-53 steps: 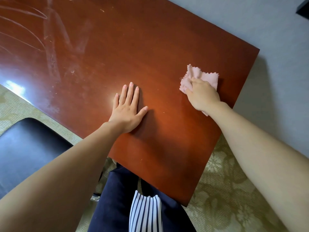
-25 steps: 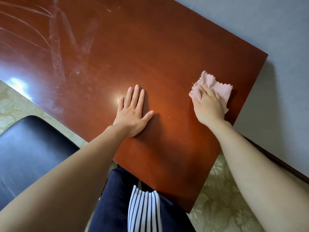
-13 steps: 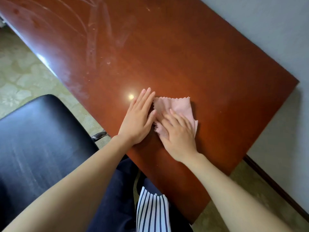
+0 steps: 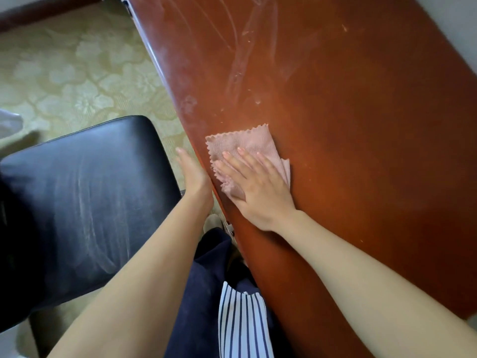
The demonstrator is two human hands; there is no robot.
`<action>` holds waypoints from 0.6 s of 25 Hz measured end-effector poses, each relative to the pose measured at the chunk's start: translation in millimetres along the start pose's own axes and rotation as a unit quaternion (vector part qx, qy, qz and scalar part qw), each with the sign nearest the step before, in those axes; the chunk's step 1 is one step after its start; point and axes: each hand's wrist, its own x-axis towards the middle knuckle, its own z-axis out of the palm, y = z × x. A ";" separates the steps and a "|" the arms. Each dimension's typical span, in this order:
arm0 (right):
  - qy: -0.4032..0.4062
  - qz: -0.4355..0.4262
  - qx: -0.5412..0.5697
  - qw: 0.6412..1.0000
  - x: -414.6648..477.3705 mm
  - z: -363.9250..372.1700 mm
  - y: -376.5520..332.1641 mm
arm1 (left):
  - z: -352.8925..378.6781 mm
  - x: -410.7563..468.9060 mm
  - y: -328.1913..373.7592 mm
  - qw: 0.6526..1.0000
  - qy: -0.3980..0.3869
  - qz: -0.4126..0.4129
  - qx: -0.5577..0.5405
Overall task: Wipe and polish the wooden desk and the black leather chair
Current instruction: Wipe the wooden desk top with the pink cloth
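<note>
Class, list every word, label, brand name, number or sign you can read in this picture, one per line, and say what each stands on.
None: no readable text shows on the reddish-brown wooden desk, the pink zigzag-edged cloth, the black leather chair, the floral carpet or the striped fabric.

One head-worn wide-angle view looks steeply down from close above the worktop (image 4: pixel 361 151), its near edge running diagonally, with chair (image 4: pixel 82 202) at left.

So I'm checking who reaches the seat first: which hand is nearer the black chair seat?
Left. The left hand hangs beside the chair seat; the right hand presses the pink cloth on the desk.
</note>
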 end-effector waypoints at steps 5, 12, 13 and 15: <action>-0.024 -0.059 -0.027 0.998 63.7 -16.2 0.9 | 3.7 21.1 3.7 0.988 -0.083 0.015 -0.132; -0.034 -0.051 -0.024 0.998 126.5 -25.7 1.0 | 21.7 7.5 10.8 0.994 0.112 0.015 0.004; -0.032 -0.053 -0.015 0.998 127.7 -25.9 1.8 | 21.9 9.5 10.5 0.992 0.120 0.014 0.017; -0.022 -0.055 0.014 0.998 118.1 -25.4 7.3 | 23.2 11.6 8.3 0.991 0.131 0.019 0.035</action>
